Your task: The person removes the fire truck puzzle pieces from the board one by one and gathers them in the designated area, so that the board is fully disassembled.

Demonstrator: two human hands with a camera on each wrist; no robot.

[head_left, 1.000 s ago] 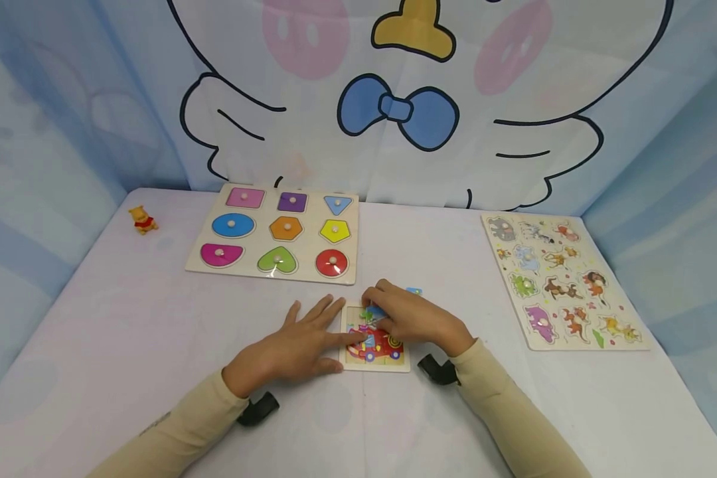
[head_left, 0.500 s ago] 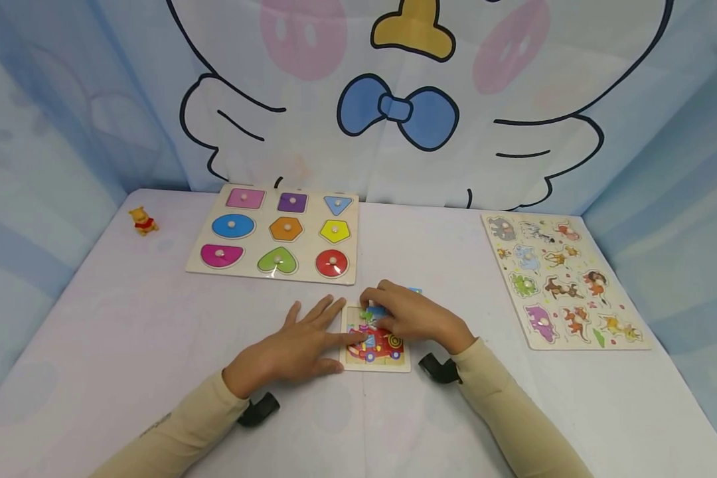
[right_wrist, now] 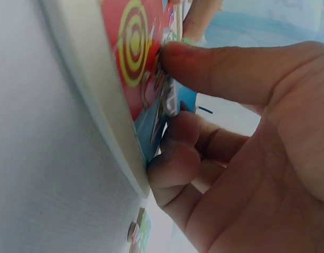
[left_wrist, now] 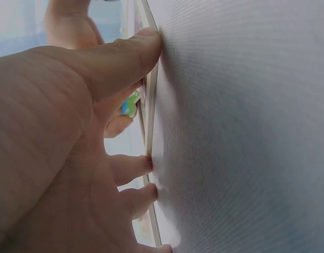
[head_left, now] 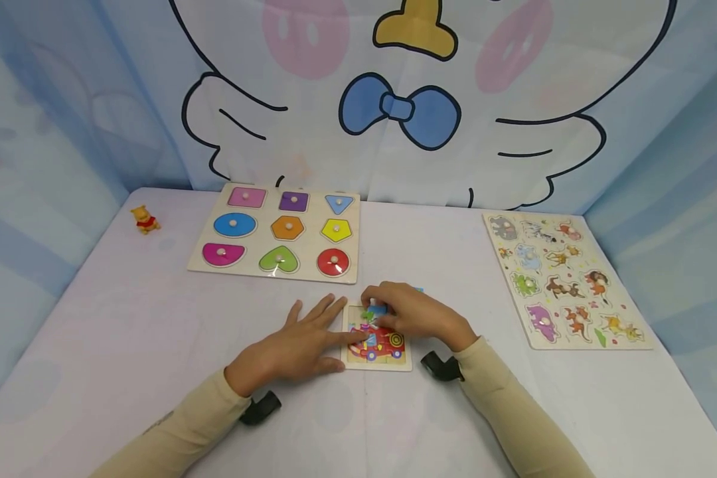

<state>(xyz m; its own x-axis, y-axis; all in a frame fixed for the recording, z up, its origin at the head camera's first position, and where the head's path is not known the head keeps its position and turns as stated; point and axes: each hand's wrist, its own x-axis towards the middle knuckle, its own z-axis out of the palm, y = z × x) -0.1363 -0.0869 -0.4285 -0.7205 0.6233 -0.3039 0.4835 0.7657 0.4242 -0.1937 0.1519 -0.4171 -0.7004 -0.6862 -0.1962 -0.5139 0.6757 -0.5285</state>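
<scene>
Small bear figurine (head_left: 146,221), shape board (head_left: 308,246), animal board (head_left: 557,271), cartoon-printed curtain (head_left: 412,174) behind

A vehicle jigsaw (head_left: 378,366) lies mid-worktop (head_left: 358,431), the left hand (head_left: 295,346) along its left edge, the right hand (head_left: 417,313) over its far right corner, a jigsaw piece (head_left: 378,310) between the fingers (right_wrist: 173,167). A second piece (head_left: 419,289) sits just behind that hand. Behind and left is a shape puzzle board (head_left: 253,241); farther left, a Winnie-the-Pooh figurine (head_left: 146,220). An animal puzzle board (head_left: 546,271) lies well right. A curtain (head_left: 311,153) hangs behind.
</scene>
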